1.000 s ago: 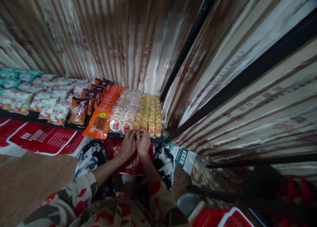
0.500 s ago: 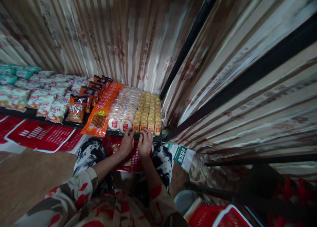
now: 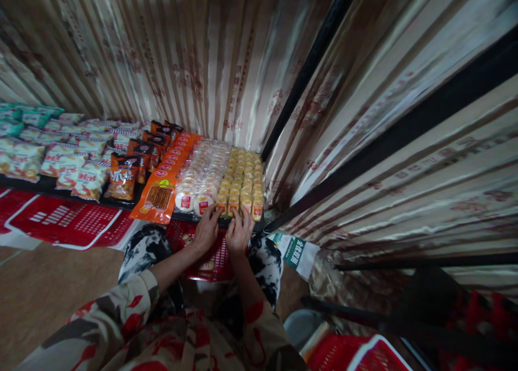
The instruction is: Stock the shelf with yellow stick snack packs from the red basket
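Touched small, yellow, oblong, plastic-wrapped snacks [image 3: 242, 184] with curled left hand [image 3: 206, 230] and right hand [image 3: 239, 233]; couldn't tell if gripping any; risked skewing them through uneven pushing.

It's dim in here. Pale sheen streaks the curtain [image 3: 226, 63] beyond the hands [image 3: 239, 233], wrappers on the yellow packets [image 3: 242, 171] before them glint softly, blurred, and the black bar [image 3: 437, 108] rightward looks stretched, with deep shadow nearer.
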Demonstrator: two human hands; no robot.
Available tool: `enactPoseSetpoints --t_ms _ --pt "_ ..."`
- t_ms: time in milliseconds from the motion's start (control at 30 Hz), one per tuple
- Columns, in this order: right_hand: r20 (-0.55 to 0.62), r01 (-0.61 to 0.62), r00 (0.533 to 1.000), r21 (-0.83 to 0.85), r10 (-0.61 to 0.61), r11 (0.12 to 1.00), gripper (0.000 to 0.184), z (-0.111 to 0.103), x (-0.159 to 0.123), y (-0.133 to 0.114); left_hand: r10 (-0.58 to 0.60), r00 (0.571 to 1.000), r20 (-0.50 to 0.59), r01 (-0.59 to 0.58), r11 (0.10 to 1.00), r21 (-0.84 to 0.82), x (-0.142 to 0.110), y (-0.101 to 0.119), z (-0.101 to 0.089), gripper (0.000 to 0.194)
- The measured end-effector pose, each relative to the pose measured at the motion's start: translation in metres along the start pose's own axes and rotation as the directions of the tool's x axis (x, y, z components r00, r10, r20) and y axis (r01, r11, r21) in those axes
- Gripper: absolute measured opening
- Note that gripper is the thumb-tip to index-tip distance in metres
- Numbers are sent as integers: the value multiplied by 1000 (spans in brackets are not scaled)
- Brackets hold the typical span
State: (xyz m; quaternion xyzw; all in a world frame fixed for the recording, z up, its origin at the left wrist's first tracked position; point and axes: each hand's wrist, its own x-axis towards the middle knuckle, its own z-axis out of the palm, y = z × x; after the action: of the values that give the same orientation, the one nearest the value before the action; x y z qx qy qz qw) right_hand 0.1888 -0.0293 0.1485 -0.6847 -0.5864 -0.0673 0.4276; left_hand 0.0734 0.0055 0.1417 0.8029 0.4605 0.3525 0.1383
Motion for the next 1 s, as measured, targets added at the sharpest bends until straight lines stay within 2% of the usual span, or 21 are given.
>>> enactPoseSetpoints --t_ms 200,333,500,633,900,1000 --pt "-3 -107 994 -198 109 974 49 -1 19 11 -46 998 -31 47 999 8 8 6 -1 25" --pt "-9 -123 992 -261 126 958 60 2 31 17 -58 997 -50 61 997 50 16 10 1 23" --pt "7 -148 988 -275 156 950 67 10 36 18 -85 996 4 83 983 163 24 17 0 25" --pt "8 -160 986 -269 169 950 66 18 35 16 -117 992 42 104 968 228 29 22 -2 20" --pt "-3 -171 984 -243 176 955 63 22 38 16 -115 993 35 106 975 195 35 23 -3 19" --pt "-1 -172 984 -234 176 957 64 22 38 16 -149 988 50 136 969 206 39 25 -4 15"
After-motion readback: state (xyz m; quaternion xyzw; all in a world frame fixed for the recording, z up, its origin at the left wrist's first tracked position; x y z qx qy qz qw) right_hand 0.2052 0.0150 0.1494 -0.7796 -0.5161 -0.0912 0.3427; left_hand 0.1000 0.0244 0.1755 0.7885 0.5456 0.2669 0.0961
